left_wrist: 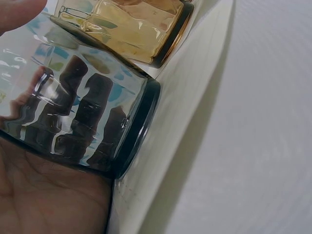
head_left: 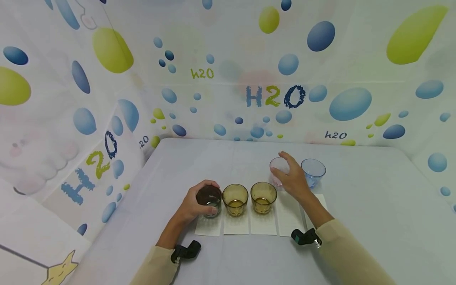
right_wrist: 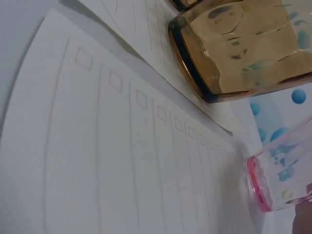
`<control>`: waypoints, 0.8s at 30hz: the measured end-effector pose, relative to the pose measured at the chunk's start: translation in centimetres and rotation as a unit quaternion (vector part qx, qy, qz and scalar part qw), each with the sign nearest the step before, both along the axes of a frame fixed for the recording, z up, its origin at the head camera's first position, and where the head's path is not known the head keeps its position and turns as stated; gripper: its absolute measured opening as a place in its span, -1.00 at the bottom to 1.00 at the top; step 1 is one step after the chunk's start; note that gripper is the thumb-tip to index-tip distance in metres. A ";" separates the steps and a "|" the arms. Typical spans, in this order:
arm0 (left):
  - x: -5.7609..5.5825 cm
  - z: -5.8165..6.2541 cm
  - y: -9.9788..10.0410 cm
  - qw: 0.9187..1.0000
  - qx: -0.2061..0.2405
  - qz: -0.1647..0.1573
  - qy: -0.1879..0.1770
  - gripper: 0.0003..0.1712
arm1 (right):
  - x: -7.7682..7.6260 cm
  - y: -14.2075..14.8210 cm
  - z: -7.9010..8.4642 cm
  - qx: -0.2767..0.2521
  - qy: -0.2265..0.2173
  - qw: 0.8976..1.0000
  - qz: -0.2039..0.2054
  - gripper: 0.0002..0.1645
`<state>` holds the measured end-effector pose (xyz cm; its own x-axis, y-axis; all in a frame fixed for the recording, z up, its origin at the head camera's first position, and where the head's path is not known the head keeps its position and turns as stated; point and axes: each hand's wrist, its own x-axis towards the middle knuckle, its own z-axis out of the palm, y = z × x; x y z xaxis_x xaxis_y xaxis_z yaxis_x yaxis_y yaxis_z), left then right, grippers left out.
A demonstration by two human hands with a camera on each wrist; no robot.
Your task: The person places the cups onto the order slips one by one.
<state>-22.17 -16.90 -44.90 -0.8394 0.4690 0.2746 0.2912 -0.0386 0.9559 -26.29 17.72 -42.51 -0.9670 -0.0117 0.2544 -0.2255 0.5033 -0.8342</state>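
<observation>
At the left, a dark grey cup (head_left: 210, 198) is on the first paper (head_left: 208, 228), mouth up, in the left hand (head_left: 192, 204). Just beside it, a yellow-brown cup (head_left: 235, 198) stands on the second paper (head_left: 236, 226), and another yellow-brown cup (head_left: 263, 196) stands on the third paper (head_left: 263, 227). Both look darker near the bottom; I can't tell if that is a drink or thick glass. Next comes a pink cup (right_wrist: 280, 170), in the right hand (head_left: 295, 180), by the far end of the fourth paper (head_left: 289, 211). Last is a see-through blue cup (head_left: 313, 172), farther back than the brown ones, behind the fifth paper (head_left: 322, 201).

The dark cup and the first brown cup almost touch. A thin gap runs between the two brown cups. The fourth paper shows lines and little squares. Right of the blue cup, the white table (head_left: 374, 198) goes on a long way. Its back edge meets the spotty wall (head_left: 228, 109), well behind the cups.

The left hand is wrapped around the dark cup, thumb in front. The right arm reaches over the fifth paper; its thumb and fingers curl around the pink cup, with one finger up by the far rim.
</observation>
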 end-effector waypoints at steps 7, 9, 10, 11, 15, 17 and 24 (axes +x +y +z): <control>-0.1 -0.1 -0.1 1.000 0.005 -0.003 -0.005 -0.27 | -0.6 -0.4 -0.2 -0.015 -0.014 1.000 0.005 -0.18; -0.1 -0.1 -0.1 1.000 0.008 -0.005 -0.007 -0.24 | -0.9 -0.5 -0.2 -0.019 -0.021 1.000 -0.002 -0.18; -0.1 -0.1 -0.1 1.000 0.009 -0.006 -0.008 -0.24 | -1.0 -0.5 -0.3 -0.025 -0.023 0.999 -0.003 -0.19; -0.1 -0.1 -0.1 1.000 0.009 -0.007 -0.008 -0.23 | -1.0 -0.5 -0.3 -0.034 -0.026 0.999 -0.004 -0.19; -0.1 -0.1 -0.1 1.000 0.002 0.000 -0.008 -0.24 | -1.3 -0.3 -0.5 -0.081 -0.045 0.996 -0.008 -0.21; -0.1 -0.1 -0.2 1.000 -0.001 0.004 -0.008 -0.25 | -1.3 -0.2 -0.5 -0.093 -0.057 0.994 -0.013 -0.22; 0.1 -0.1 -0.2 1.000 -0.004 0.004 -0.008 -0.27 | -1.2 0.0 -0.9 -0.092 -0.054 0.994 -0.026 -0.25</control>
